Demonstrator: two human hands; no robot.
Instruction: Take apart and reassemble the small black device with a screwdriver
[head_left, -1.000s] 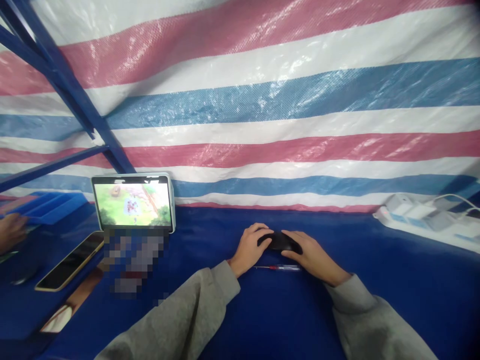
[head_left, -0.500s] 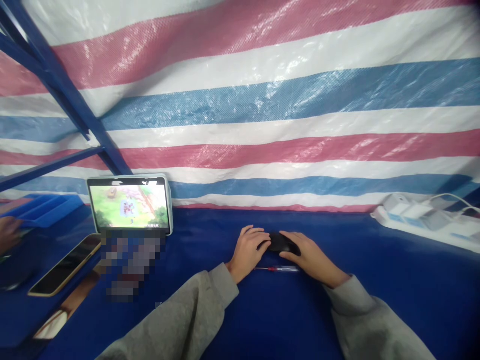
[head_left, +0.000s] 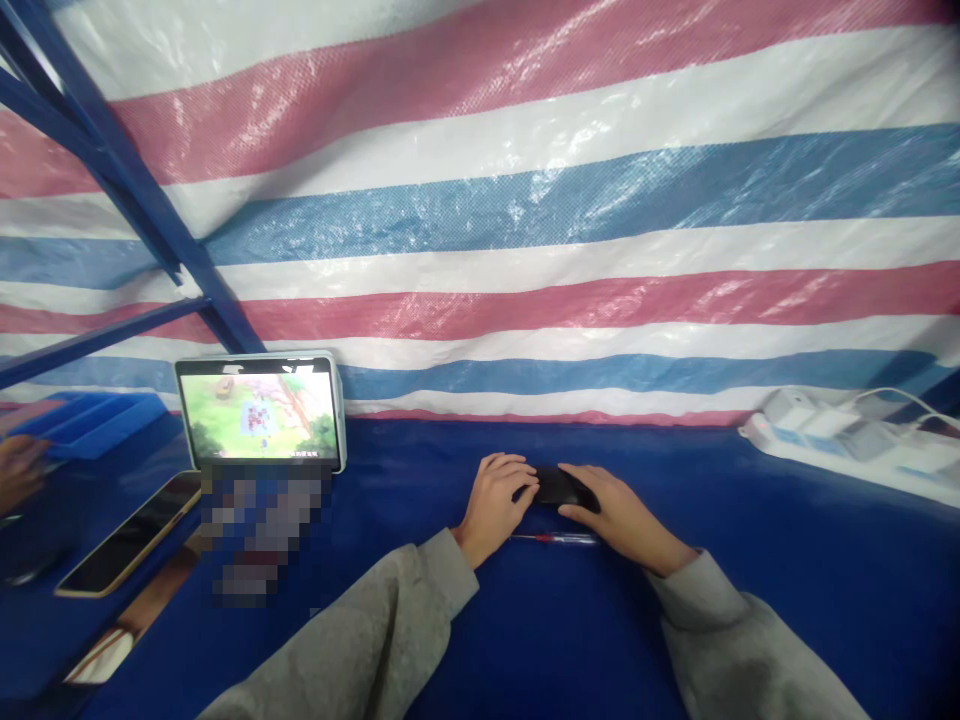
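Observation:
A smooth black computer mouse (head_left: 556, 488) lies on the blue tabletop between my two hands. My left hand (head_left: 496, 500) is closed around its left end, with thumb and fingers curled. On the other end, my right hand (head_left: 611, 510) grips with the thumb in front and the fingers behind. Part of the mouse is hidden by my fingers. Just nearer to me rests a small screwdriver (head_left: 570, 539) with a clear handle and a red collar, its thin shaft pointing left. Neither hand holds the screwdriver.
To the left, a tablet (head_left: 262, 415) stands upright playing a cartoon, with a phone (head_left: 131, 535) lying before it. Another person's hand (head_left: 21, 475) is beside a blue tray (head_left: 105, 425). A white power strip (head_left: 847, 465) with chargers lies at right. Striped sheeting hangs behind.
Almost nothing differs. Both my hands keep their hold on the mouse with only a tiny shift, and the other person's hand at the left edge moves slightly.

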